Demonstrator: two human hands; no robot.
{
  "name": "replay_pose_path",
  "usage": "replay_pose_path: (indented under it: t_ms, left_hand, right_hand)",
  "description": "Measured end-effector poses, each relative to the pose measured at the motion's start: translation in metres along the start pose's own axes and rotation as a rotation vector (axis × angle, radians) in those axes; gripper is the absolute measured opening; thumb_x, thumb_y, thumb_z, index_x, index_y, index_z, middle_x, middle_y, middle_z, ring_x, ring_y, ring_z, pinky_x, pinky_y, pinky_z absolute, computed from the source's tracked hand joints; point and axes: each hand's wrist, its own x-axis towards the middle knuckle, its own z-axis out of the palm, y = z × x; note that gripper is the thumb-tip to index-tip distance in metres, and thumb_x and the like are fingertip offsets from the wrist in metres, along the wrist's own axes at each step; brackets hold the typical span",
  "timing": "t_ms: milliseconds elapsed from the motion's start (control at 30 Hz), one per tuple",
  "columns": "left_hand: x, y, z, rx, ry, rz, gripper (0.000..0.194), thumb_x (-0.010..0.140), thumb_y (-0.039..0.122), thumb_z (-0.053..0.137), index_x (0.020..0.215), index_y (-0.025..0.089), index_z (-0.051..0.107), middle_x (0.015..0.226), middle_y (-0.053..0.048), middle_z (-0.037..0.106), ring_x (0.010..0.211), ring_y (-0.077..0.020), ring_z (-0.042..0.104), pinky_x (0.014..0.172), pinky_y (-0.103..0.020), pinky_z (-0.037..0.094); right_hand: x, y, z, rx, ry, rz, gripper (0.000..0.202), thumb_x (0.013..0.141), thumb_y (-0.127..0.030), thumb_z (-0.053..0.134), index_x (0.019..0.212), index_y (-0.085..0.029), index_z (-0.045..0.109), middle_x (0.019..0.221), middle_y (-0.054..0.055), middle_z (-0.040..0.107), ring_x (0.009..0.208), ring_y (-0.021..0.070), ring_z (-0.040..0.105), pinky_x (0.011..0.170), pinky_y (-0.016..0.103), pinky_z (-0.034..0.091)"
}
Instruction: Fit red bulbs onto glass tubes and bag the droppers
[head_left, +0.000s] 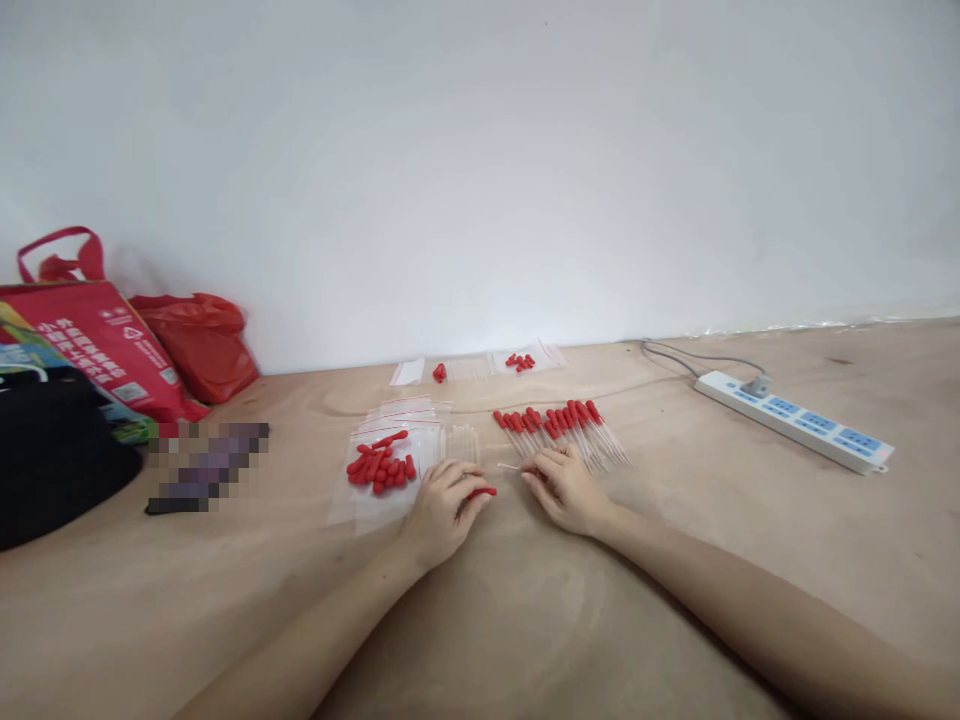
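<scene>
My left hand (441, 508) is closed, with a red rubber dropper bulb (484, 491) pinched between thumb and fingers. Facing it, my right hand (568, 492) pinches a thin pale dropper tube (508, 466), whose end points left toward the bulb; the two are apart. Loose red bulbs (381, 467) lie on clear zip bags (352, 512) left of my left hand. Just beyond that hand is a row of bare tubes (462, 440). Past my right hand, droppers (574, 420) with red bulbs on their tubes lie side by side.
Near the wall lie more red bulbs (520, 361), thin tubes (469, 367) and a white slip (409, 372). A power strip (795, 420) with a plugged-in cord sits at right. Left are a red tote bag (120, 340), a red plastic bag (199, 345) and a black hat (60, 460).
</scene>
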Motion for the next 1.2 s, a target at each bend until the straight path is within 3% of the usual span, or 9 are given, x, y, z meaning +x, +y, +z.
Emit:
replay_pose_path:
  t_ms: [133,567,867,1200]
  left_hand:
    - [-0.002,-0.001,-0.003,-0.025,0.025,-0.098,0.013,0.084,0.024,0.046,0.083,0.02,0.058,0.08,-0.001,0.065,0.079,-0.0173,0.057,0.074,-0.034,0.038]
    - [-0.003,0.0,0.001,-0.088,0.057,-0.155,0.016,0.083,0.028,0.045,0.082,0.02,0.059,0.076,-0.001,0.066,0.071,-0.0156,0.058,0.075,-0.032,0.037]
    - [-0.007,-0.001,0.002,-0.055,0.039,-0.114,0.013,0.083,0.025,0.047,0.079,0.021,0.059,0.071,0.002,0.065,0.067,-0.0147,0.058,0.08,-0.037,0.029]
    - [-0.008,0.006,-0.003,0.027,0.049,0.05,0.012,0.082,0.021,0.047,0.076,0.019,0.057,0.067,0.002,0.063,0.065,-0.013,0.057,0.086,-0.038,0.025]
  right_hand:
    - [-0.003,-0.007,0.001,0.011,-0.007,-0.028,0.017,0.085,-0.022,0.039,0.089,-0.018,0.055,0.076,0.002,0.062,0.065,0.0113,0.053,0.073,0.029,0.028]
    - [-0.001,-0.011,0.0,0.04,-0.074,-0.084,0.02,0.087,-0.023,0.038,0.087,-0.019,0.058,0.078,0.002,0.062,0.067,0.0115,0.052,0.071,0.029,0.027]
    - [0.004,-0.009,0.0,-0.019,-0.134,-0.148,0.02,0.085,-0.019,0.04,0.089,-0.019,0.06,0.079,0.002,0.063,0.065,0.0116,0.05,0.069,0.029,0.022]
    - [0.0,-0.018,0.004,-0.072,-0.105,-0.159,0.021,0.082,-0.015,0.036,0.081,-0.016,0.057,0.071,0.002,0.059,0.062,0.0124,0.046,0.066,0.029,0.022]
